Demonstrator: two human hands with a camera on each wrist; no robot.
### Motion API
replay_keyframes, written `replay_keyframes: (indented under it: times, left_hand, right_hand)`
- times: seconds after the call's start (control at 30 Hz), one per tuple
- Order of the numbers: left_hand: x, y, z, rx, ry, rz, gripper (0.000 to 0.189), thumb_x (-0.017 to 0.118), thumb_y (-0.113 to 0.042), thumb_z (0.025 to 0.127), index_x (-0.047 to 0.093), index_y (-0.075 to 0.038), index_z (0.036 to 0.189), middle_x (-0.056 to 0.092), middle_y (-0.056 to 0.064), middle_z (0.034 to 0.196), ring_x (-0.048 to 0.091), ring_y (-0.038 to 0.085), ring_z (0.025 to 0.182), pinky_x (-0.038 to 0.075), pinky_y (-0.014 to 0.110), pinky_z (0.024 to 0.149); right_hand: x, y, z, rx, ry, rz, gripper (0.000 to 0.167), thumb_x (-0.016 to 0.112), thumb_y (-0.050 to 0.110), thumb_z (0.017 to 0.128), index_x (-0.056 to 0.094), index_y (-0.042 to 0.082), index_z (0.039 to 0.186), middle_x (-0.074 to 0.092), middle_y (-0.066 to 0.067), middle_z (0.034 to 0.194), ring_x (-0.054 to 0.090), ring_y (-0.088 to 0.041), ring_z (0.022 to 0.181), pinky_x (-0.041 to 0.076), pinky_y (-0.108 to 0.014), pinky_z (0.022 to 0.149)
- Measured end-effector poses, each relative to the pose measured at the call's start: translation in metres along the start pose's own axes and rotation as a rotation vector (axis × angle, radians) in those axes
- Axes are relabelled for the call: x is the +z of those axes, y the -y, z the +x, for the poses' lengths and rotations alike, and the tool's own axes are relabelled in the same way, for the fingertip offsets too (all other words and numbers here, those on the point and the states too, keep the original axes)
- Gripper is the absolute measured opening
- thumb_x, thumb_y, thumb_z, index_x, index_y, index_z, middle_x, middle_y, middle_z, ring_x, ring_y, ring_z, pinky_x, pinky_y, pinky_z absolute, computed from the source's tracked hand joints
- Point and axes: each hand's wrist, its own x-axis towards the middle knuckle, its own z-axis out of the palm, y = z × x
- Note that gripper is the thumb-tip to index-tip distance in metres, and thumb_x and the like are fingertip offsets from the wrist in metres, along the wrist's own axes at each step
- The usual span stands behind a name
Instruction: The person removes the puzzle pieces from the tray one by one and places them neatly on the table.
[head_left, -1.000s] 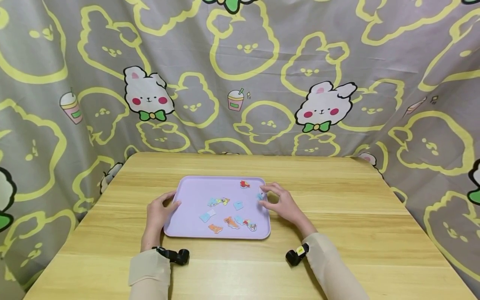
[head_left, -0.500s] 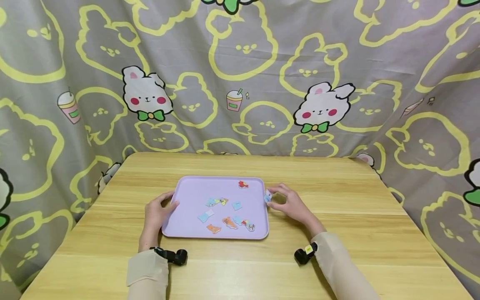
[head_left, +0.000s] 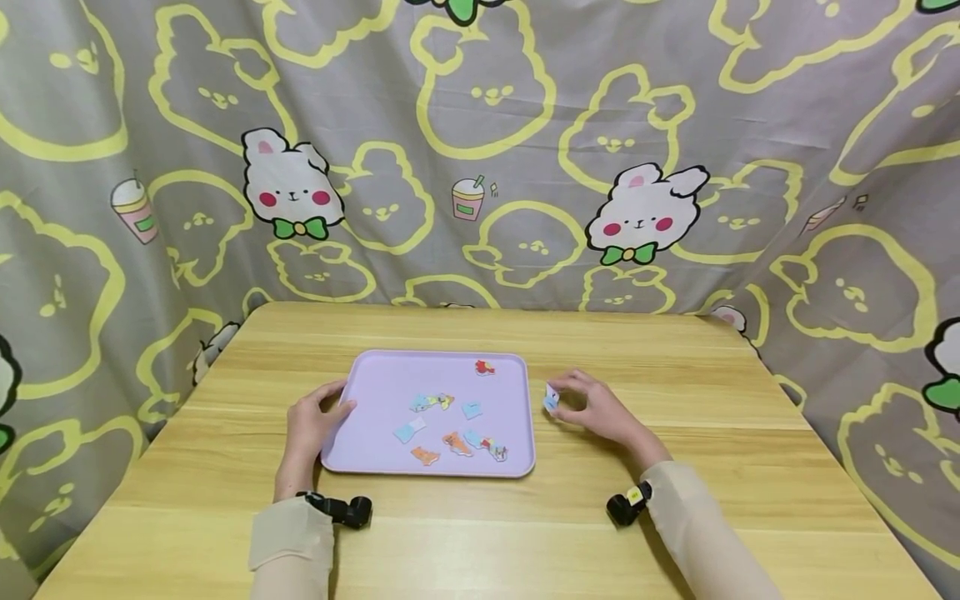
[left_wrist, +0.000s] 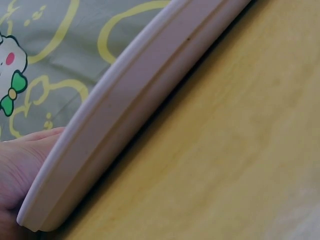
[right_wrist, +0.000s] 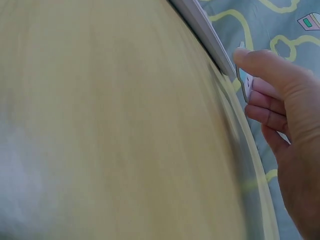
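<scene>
My left hand (head_left: 309, 423) holds the left rim of a lilac tray (head_left: 390, 375), its thumb over the edge. The left wrist view shows the tray's side wall (left_wrist: 125, 95) low over the wood, with part of the hand (left_wrist: 25, 165) behind it. To the right of the tray, my right hand (head_left: 603, 410) pinches a small light-blue and white puzzle piece (head_left: 551, 400) between thumb and fingers. Seen from the right wrist, that flat piece (right_wrist: 244, 80) stands on edge under the thumb tip. Several other pieces lie in the tray, among them an orange one (head_left: 425, 456).
Also in the tray are a red piece (head_left: 484, 367) near the back right corner and a blue piece (head_left: 472, 409) near the middle. The tray rests on a wooden table (head_left: 720, 400). A patterned curtain (head_left: 495, 117) hangs behind and at both sides.
My right hand has moved right with the puzzle piece, from over the tray's right rim to beyond it. The left hand keeps its grip on the tray.
</scene>
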Motion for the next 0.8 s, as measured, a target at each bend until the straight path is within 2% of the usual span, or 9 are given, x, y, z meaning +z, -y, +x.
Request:
replay_keyframes:
  times: [0.43, 0.8]
  left_hand:
    - [-0.001, 0.001, 0.0, -0.003, 0.006, 0.004, 0.048, 0.066, -0.02, 0.093, 0.055, -0.006, 0.138, 0.05, 0.021, 0.145, 0.039, 0.041, 0.141, 0.031, 0.054, 0.118]
    - [-0.002, 0.001, 0.0, 0.0, 0.008, 0.003, 0.048, 0.067, -0.02, 0.093, 0.055, -0.006, 0.138, 0.051, 0.021, 0.145, 0.039, 0.041, 0.14, 0.031, 0.054, 0.117]
  right_hand:
    - [-0.007, -0.003, -0.003, 0.013, 0.053, -0.064, 0.048, 0.079, 0.022, 0.082, 0.065, 0.005, 0.125, 0.064, -0.007, 0.118, 0.061, -0.022, 0.108, 0.049, -0.049, 0.101]
    - [-0.013, -0.001, 0.0, 0.001, 0.129, -0.158, 0.047, 0.077, 0.022, 0.083, 0.065, 0.003, 0.125, 0.062, -0.013, 0.122, 0.06, -0.029, 0.111, 0.048, -0.052, 0.102]
